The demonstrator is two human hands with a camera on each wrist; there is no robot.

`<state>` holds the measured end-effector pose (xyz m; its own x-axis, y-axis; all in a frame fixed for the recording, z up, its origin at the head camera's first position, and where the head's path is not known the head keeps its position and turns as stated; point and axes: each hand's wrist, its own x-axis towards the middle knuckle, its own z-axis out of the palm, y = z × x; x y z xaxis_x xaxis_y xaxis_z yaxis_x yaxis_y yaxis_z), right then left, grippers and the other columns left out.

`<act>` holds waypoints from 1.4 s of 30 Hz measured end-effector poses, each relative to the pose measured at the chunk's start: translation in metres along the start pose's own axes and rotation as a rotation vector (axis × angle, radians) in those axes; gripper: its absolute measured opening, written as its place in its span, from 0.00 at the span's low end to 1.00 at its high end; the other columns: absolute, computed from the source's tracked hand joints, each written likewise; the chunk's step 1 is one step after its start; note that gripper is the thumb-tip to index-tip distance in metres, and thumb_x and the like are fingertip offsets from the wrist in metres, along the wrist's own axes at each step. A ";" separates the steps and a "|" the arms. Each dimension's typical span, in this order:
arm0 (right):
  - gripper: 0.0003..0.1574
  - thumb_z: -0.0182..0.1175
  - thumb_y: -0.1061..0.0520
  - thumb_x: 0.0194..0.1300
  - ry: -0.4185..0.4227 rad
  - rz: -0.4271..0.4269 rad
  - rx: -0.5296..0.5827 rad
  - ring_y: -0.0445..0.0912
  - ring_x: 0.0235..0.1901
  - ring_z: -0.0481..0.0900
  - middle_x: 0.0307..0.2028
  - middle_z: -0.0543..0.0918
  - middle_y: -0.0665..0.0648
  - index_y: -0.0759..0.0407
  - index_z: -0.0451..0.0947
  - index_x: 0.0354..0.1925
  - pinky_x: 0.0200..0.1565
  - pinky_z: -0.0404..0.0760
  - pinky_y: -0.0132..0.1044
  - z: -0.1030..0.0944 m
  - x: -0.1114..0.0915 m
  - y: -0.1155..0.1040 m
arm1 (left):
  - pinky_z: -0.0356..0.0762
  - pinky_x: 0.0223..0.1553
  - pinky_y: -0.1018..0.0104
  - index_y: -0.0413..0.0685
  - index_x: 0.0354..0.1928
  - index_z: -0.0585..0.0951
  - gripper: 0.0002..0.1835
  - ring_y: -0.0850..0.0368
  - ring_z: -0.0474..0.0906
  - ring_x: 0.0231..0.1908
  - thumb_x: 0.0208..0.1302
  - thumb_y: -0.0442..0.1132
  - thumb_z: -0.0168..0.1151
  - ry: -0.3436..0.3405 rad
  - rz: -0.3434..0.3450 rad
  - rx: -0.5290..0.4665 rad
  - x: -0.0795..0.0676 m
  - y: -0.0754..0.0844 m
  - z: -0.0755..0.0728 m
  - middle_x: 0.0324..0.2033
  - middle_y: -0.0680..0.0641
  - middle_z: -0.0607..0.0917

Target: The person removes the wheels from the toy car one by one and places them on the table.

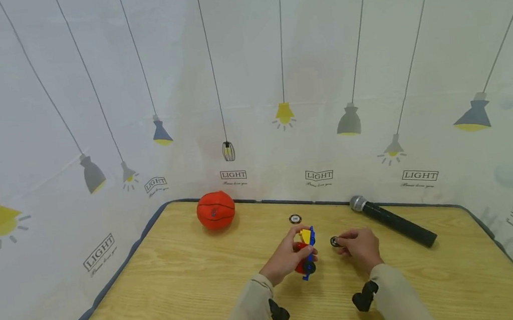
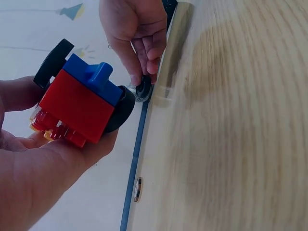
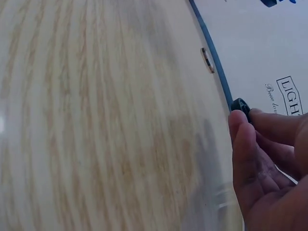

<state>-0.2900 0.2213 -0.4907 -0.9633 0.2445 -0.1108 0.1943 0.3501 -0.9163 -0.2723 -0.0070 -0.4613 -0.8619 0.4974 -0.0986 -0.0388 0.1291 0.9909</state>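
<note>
My left hand (image 1: 286, 259) grips a toy car (image 2: 77, 106) with a red and blue body and a yellow part toward its far end. Black wheels (image 2: 121, 109) sit on both sides of its red end in the left wrist view. Just to the right, my right hand (image 1: 364, 248) pinches a loose black toy wheel (image 3: 240, 106) between thumb and fingertips. The wheel is held apart from the car, both above the wooden table (image 1: 180, 286). Part of the car is hidden behind the left fingers.
A round black-and-white chip (image 1: 295, 219) lies beyond the left hand. At the back left is a red ball (image 1: 216, 210) with black lines. A black microphone (image 1: 394, 220) with a silver head lies at the back right. A printed curtain (image 1: 250, 80) hangs behind the table.
</note>
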 end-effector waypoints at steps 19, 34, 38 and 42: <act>0.12 0.67 0.63 0.63 0.082 0.010 -0.065 0.38 0.15 0.82 0.18 0.86 0.55 0.73 0.85 0.41 0.21 0.81 0.31 0.002 0.013 0.010 | 0.86 0.49 0.53 0.63 0.71 0.63 0.25 0.56 0.87 0.46 0.76 0.41 0.54 0.001 -0.002 -0.008 -0.001 -0.002 0.005 0.47 0.45 0.86; 0.13 0.67 0.62 0.62 0.103 0.050 -0.079 0.37 0.15 0.82 0.25 0.88 0.61 0.73 0.84 0.42 0.22 0.81 0.31 0.002 0.012 0.010 | 0.86 0.48 0.54 0.62 0.72 0.63 0.26 0.56 0.87 0.46 0.76 0.41 0.54 -0.005 -0.001 -0.008 -0.002 -0.001 0.004 0.47 0.45 0.86; 0.13 0.67 0.63 0.62 0.108 0.053 -0.072 0.37 0.15 0.82 0.25 0.88 0.61 0.72 0.84 0.42 0.22 0.82 0.30 0.002 0.013 0.012 | 0.86 0.48 0.53 0.61 0.72 0.63 0.26 0.56 0.87 0.46 0.76 0.41 0.55 -0.005 -0.003 -0.013 -0.002 -0.002 0.004 0.47 0.45 0.86; 0.13 0.67 0.62 0.62 0.105 0.061 -0.056 0.37 0.16 0.83 0.26 0.88 0.60 0.72 0.84 0.43 0.23 0.82 0.31 0.002 0.013 0.011 | 0.86 0.50 0.53 0.62 0.71 0.63 0.26 0.55 0.87 0.46 0.76 0.41 0.55 -0.003 -0.008 -0.020 -0.002 -0.003 0.003 0.47 0.45 0.86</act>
<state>-0.3008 0.2262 -0.5034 -0.9254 0.3588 -0.1223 0.2649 0.3813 -0.8857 -0.2693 -0.0058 -0.4646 -0.8601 0.4987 -0.1070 -0.0560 0.1161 0.9917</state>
